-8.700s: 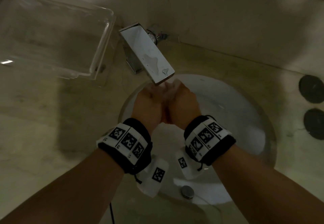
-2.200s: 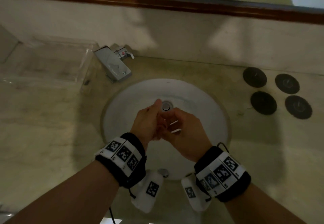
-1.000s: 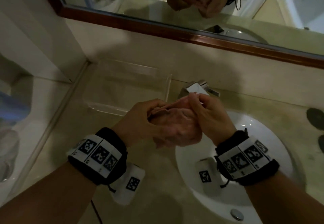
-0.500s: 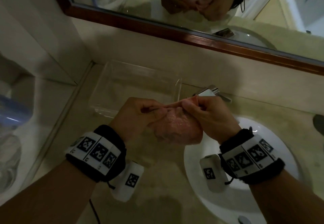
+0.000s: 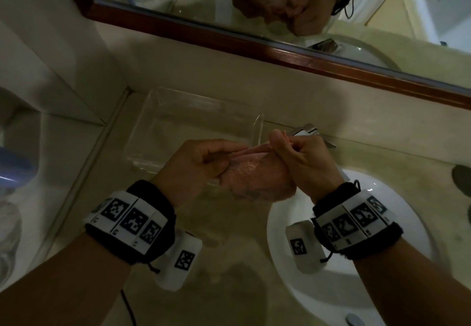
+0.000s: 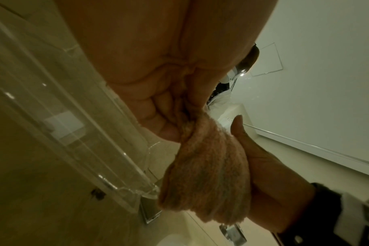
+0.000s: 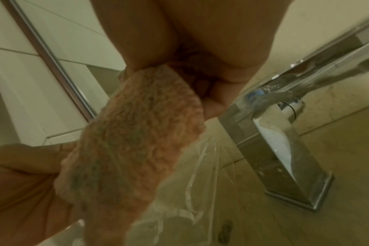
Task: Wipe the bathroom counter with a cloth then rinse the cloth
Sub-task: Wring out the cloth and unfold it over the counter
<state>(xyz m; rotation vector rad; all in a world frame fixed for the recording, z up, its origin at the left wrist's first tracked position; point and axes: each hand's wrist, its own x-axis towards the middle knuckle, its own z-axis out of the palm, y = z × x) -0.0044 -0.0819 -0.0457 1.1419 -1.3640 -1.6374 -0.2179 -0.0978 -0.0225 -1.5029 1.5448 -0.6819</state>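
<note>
Dim bathroom lighting, beige stone worktop (image 5: 229, 256) under me. Nearest to me, my left hand (image 5: 193, 165) and right hand (image 5: 303, 162) are both pinching the top edge of the pink cloth (image 5: 257, 180), fingers curled round it, stretching it out between them so the rest is hanging down in a bunch. From the wrist views the terry looks heavy and darkened in patches, so I'm guessing it's soaked.

What's changed: a couple of seconds back both hands were down in the sink (image 5: 351, 282) squeezing the cloth over the drain, and before that they were right under the tap (image 5: 305, 131). Now I'm holding it up and off to the left, above the worktop beside the basin and in front of the clear tray (image 5: 198, 131). So I'm reading the rinse and wring as pretty much done, and I'm opening the cloth out, probably to lay or hang it somewhere.

Further back, the mirror (image 5: 254, 35) is showing the same two hands on the cloth. No water running from the tap that I can make out.
</note>
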